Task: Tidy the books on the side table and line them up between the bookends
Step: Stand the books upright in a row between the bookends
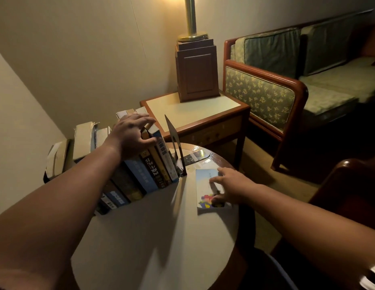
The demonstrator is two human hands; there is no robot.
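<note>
Left hand [131, 133] curled (right hand [229, 185] flat)

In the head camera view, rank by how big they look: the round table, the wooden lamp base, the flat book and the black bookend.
1. Round table, helped by being nearest the camera.
2. Wooden lamp base.
3. Flat book and black bookend: unsure, since the bookend shows nearly edge-on.

A row of books [148, 170] is standing spines-out, slightly tilted, beside a dark upright bookend [175, 143]; one pale-blue book [203, 182] is lying flat right of it.
</note>
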